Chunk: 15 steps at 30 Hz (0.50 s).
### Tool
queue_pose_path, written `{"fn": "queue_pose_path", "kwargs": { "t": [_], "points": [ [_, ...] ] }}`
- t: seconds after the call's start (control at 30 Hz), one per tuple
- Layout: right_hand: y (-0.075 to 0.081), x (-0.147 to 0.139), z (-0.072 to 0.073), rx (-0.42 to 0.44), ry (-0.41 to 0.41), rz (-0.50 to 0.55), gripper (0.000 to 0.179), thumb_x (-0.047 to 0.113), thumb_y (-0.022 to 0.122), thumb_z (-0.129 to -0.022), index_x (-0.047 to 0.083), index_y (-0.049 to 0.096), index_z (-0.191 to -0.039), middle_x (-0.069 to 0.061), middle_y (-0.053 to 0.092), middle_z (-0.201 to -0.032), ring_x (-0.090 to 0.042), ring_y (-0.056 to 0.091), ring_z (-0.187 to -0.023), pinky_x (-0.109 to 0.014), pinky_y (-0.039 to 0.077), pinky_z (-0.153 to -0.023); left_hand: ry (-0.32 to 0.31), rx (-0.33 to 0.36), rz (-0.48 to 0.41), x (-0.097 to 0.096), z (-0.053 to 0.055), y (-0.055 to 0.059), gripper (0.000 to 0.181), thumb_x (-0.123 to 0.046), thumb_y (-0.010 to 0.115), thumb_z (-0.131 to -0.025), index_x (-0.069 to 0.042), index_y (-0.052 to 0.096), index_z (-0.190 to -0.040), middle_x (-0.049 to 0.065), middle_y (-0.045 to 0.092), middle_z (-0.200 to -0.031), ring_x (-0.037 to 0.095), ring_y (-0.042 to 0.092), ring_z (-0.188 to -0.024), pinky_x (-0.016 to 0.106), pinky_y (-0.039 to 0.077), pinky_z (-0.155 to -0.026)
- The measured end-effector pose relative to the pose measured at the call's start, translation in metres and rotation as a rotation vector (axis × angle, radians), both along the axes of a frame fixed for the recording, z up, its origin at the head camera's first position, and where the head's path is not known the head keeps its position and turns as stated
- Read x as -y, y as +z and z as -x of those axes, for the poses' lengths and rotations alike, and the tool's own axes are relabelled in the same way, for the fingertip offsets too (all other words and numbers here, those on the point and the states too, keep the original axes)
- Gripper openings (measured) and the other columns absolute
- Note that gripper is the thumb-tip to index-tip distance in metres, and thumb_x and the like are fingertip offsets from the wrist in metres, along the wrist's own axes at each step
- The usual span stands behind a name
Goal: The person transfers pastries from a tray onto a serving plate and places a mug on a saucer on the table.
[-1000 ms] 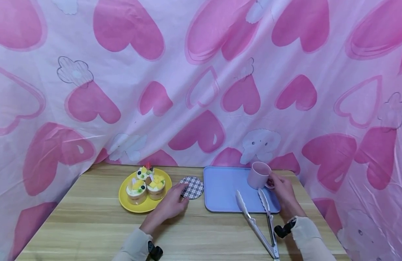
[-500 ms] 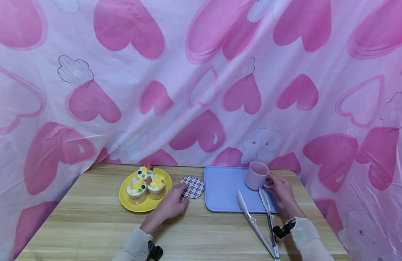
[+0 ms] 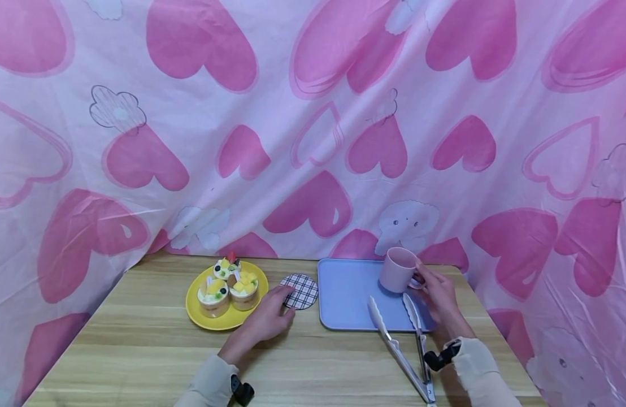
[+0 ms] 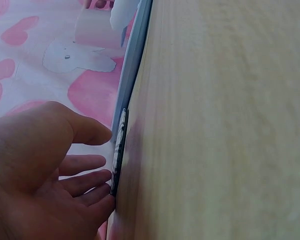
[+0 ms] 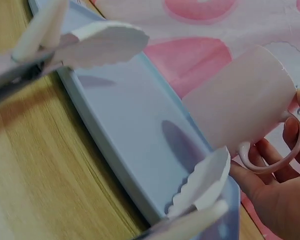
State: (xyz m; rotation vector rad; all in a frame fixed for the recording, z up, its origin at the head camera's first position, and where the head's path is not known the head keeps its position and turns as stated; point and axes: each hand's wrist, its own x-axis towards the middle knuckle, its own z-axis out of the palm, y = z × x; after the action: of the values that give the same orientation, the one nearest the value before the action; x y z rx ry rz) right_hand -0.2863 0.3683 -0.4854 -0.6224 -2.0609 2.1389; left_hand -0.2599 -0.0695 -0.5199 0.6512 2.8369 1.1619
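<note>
My right hand [image 3: 442, 297] grips the handle of a pink mug [image 3: 396, 271]. In the right wrist view the mug [image 5: 245, 100] is tilted in the picture, with a finger through its handle. It hangs just above the blue tray [image 3: 346, 294], its shadow on the tray's surface. Fingers of my left hand [image 3: 266, 319] lie at the near left edge of a round checked coaster [image 3: 304, 291]. The left wrist view shows those fingers loosely spread, fingertips at the rim of the coaster [image 4: 119, 150], which lies flat on the table.
Metal tongs [image 3: 400, 353] with pale scalloped tips stand spread in front of my right hand, tips over the tray. On the left, a yellow plate [image 3: 193, 308] bears 3 fruit-topped dessert cups [image 3: 213, 299]. A pink heart-patterned cloth [image 3: 308, 141] hangs behind the wooden table [image 3: 313, 367].
The mug has shifted a little left in my right hand and now sits slightly higher, off the tray. My left hand and the coaster have stayed in place.
</note>
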Motion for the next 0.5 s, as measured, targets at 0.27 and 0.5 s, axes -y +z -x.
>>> {"fn": "queue_pose_path", "kwargs": {
  "t": [0.27,0.5],
  "points": [
    [0.005,0.011,0.0,-0.032,0.035,0.02,0.046,0.059,0.078,-0.093,0.026,0.078,-0.124,0.013,0.073,-0.104,-0.01,0.066,-0.113,-0.028,0.065,-0.097,-0.009,0.006,0.004,0.001,0.0,0.0,0.052,-0.012,0.07,-0.101,0.003,0.058,-0.15,0.023,0.058,-0.156,0.041,0.054,-0.148,0.058,0.046,-0.123],
    [0.009,0.024,0.0,-0.084,0.065,0.051,0.022,0.047,0.077,-0.099,0.025,0.08,-0.096,0.007,0.072,-0.099,-0.013,0.066,-0.11,-0.03,0.066,-0.093,-0.014,-0.005,-0.002,0.002,0.0,-0.001,0.05,-0.011,0.07,-0.1,0.004,0.06,-0.147,0.025,0.058,-0.155,0.042,0.054,-0.147,0.058,0.046,-0.124]
  ]
}}
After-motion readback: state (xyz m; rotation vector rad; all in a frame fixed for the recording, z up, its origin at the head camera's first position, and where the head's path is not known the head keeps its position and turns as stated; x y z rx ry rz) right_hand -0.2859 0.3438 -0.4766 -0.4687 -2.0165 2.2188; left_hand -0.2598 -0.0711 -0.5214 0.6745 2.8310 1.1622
